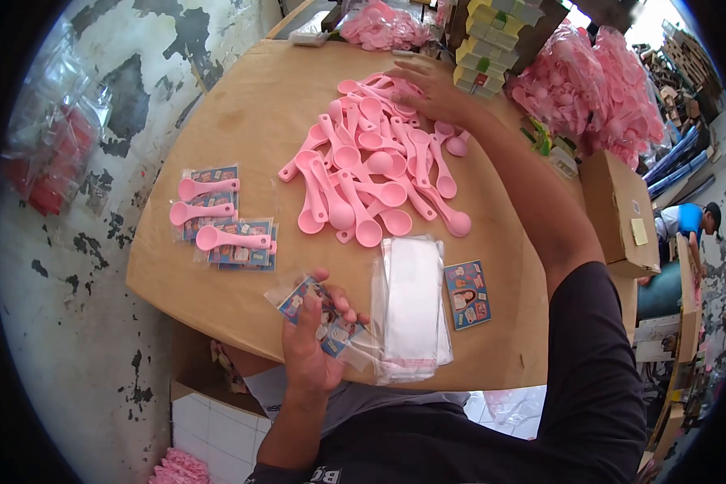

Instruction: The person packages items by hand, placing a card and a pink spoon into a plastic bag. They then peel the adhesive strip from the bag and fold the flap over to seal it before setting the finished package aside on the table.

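Observation:
My left hand [309, 347] grips a clear plastic bag with a blue printed card [337, 337] inside, near the table's front edge. At the far side of a heap of pink measuring spoons [371, 153], my right hand [434, 93] reaches over with its fingers stretched out. Its fingertips are at the top of the heap; I see no spoon held in them. Between the heap and my body lies a stack of clear plastic bags [411, 310]. Just right of that stack is a small pile of blue printed cards [468, 294].
On the table's left lie several bagged cards with pink spoons [232, 238] on them. Stacked yellow bundles [486, 48], large bags of pink spoons [593, 89] and a cardboard box [619, 214] line the right side. Another person [684, 222] is at far right.

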A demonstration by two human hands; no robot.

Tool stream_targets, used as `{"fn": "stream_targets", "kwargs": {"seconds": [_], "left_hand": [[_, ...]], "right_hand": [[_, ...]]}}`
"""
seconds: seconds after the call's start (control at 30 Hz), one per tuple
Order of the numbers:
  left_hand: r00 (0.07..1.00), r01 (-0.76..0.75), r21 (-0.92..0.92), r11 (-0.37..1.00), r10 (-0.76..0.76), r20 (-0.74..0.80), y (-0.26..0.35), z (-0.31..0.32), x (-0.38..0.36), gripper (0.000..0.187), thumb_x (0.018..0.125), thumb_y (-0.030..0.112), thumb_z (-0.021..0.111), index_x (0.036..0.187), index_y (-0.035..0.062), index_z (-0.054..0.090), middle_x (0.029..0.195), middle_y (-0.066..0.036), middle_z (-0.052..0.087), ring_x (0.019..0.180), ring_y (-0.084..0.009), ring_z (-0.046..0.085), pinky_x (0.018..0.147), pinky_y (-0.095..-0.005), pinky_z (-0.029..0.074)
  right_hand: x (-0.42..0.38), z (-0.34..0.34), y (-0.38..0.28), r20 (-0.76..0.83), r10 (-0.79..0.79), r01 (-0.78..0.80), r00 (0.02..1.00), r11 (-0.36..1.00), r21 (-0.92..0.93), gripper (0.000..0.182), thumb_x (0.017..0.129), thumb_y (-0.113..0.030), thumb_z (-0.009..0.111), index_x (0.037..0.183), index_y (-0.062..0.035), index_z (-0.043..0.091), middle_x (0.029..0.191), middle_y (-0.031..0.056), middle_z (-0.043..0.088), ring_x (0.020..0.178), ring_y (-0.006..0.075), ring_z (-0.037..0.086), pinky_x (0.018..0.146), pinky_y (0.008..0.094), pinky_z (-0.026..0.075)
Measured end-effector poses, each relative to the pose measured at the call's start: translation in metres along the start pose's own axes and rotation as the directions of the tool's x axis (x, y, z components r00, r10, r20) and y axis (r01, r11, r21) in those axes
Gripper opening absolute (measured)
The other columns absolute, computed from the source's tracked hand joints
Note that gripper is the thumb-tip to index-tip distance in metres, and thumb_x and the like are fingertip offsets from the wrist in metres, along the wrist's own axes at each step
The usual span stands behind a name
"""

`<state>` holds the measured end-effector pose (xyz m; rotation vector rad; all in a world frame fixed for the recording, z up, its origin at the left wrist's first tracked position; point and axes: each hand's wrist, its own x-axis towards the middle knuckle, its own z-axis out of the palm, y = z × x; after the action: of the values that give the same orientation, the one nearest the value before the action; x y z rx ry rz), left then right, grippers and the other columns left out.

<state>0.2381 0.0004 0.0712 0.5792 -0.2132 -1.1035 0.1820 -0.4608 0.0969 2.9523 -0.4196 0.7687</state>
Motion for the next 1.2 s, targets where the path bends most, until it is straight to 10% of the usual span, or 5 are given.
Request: {"fn": "stream_targets", "kwargs": {"seconds": [0.07,0.13,0.5,0.97,1.2], "left_hand": [[1.000,0.019,0.002,1.000,-0.019,0.003,0.001,-0.001,0.000,0.041,0.106,0.030,0.055,0.135,0.0032,0.044,0.094,-0.010,0.059,0.087,-0.0176,0.063,0.082,-0.0435,0.059],[0.999,0.032,-0.014,0.999,-0.032,0.009,0.000,-0.002,0.001,0.041,0.106,0.029,0.055,0.136,0.0030,0.044,0.094,-0.010,0.060,0.087,-0.0178,0.063,0.082,-0.0438,0.060],[0.999,0.020,-0.005,1.000,-0.020,0.038,0.000,-0.001,0.001,0.041,0.106,0.029,0.056,0.136,0.0034,0.045,0.095,-0.009,0.059,0.086,-0.0164,0.062,0.081,-0.0419,0.059],[0.996,-0.013,-0.091,0.996,0.020,0.086,-0.002,-0.004,0.002,0.035,0.107,0.029,0.055,0.134,0.0071,0.050,0.094,-0.004,0.059,0.084,-0.0120,0.060,0.082,-0.0361,0.057],[0.998,-0.018,-0.105,0.994,0.024,0.054,-0.002,-0.005,0.001,0.038,0.104,0.028,0.062,0.133,0.0062,0.050,0.094,-0.004,0.060,0.085,-0.0130,0.061,0.081,-0.0383,0.057]], "right_hand": [[-0.003,0.004,0.015,-0.024,-0.032,0.031,0.999,0.999,-0.040,0.058,0.098,-0.053,0.058,0.142,-0.0143,0.057,0.147,0.0150,0.054,0.127,0.0335,0.057,0.105,0.0424,0.046],[-0.008,-0.009,0.019,0.192,0.163,-0.232,0.968,0.875,0.424,0.058,0.100,-0.051,0.059,0.145,-0.0144,0.056,0.149,0.0127,0.053,0.137,0.0264,0.048,0.114,0.0384,0.037],[-0.081,-0.035,-0.036,0.190,0.599,-0.558,0.778,0.518,0.649,0.057,0.105,-0.046,0.054,0.143,-0.0040,0.056,0.133,0.0115,0.064,0.119,0.0170,0.058,0.099,0.0292,0.046],[-0.155,-0.125,-0.096,0.020,0.379,-0.370,0.925,0.888,0.272,0.023,0.103,-0.012,0.057,0.122,-0.0022,0.064,0.111,0.0093,0.068,0.101,0.0182,0.065,0.088,0.0316,0.051],[-0.142,-0.159,-0.159,0.313,0.608,-0.638,0.729,0.770,-0.011,0.028,0.095,-0.028,0.070,0.098,-0.0026,0.059,0.082,0.0117,0.066,0.077,0.0209,0.066,0.068,0.0348,0.051]]}}
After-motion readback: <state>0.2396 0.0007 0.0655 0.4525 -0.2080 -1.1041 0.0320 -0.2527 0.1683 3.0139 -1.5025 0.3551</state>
